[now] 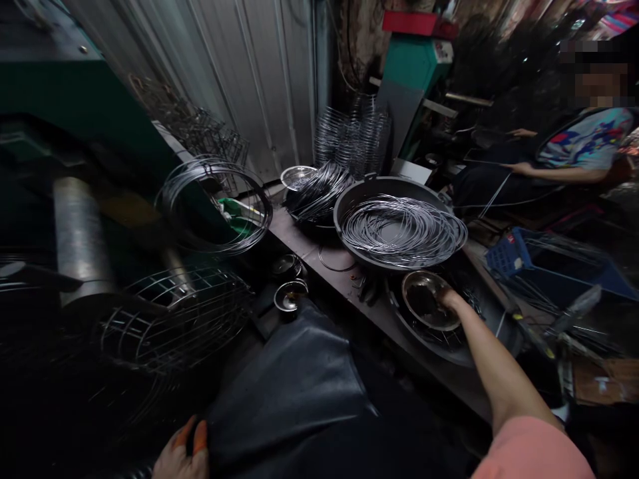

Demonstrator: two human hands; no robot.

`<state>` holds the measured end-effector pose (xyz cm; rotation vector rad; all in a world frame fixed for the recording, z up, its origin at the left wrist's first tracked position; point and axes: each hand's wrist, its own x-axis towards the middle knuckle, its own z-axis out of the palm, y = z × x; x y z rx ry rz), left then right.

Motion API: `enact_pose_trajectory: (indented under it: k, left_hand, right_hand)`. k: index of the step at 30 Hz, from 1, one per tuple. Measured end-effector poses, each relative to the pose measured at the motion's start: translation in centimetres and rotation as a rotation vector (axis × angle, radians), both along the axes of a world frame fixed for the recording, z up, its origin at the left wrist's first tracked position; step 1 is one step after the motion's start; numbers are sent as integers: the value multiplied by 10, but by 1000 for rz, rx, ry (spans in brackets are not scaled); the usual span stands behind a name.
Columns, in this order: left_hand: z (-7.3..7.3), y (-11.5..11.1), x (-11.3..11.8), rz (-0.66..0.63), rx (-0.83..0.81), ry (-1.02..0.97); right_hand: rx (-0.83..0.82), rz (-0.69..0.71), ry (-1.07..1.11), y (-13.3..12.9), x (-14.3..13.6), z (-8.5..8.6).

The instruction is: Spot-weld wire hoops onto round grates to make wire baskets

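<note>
My right hand point(448, 301) reaches into a round metal bowl point(410, 285) that rests tilted in a wide dark pan point(462, 356). Its fingers are lost in the dark inside the bowl, so their grip does not show. At the bottom edge, my left hand point(180, 456) is beside the dark apron point(294, 379) over my lap. Orange covers sit on two of its fingertips, which stand apart with a dark gap between them; I see nothing held there. A rounded wire grid basket point(174, 319) lies above this hand, on the left.
A large grey pan point(344, 243) holds loose wire rings point(404, 229). A wire coil point(214, 246) hangs by the green machine point(124, 100). Small metal bowls point(289, 297) stand near my knees. At right are a blue crate point(504, 254) and a seated person point(574, 150) handling wire.
</note>
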<state>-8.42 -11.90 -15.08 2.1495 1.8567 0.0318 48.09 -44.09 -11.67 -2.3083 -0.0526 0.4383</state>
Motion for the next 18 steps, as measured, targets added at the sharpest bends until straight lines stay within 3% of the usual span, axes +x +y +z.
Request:
enact_pose_trajectory:
  k: [6,12,15,18]
  left_hand:
    - [-10,4,-6,-20,50,-11]
    - [-13,6,-5,-22,53,-47]
    - [-16,4,1,-32,102,-75]
    - [-17,1,6,-59,149,-124]
  right_hand:
    - [252,-96,344,-3,-19,23]
    - [556,2,531,6,-75,52]
    - [740,179,683,33,-107,60]
    - [801,363,718,91,-136,48]
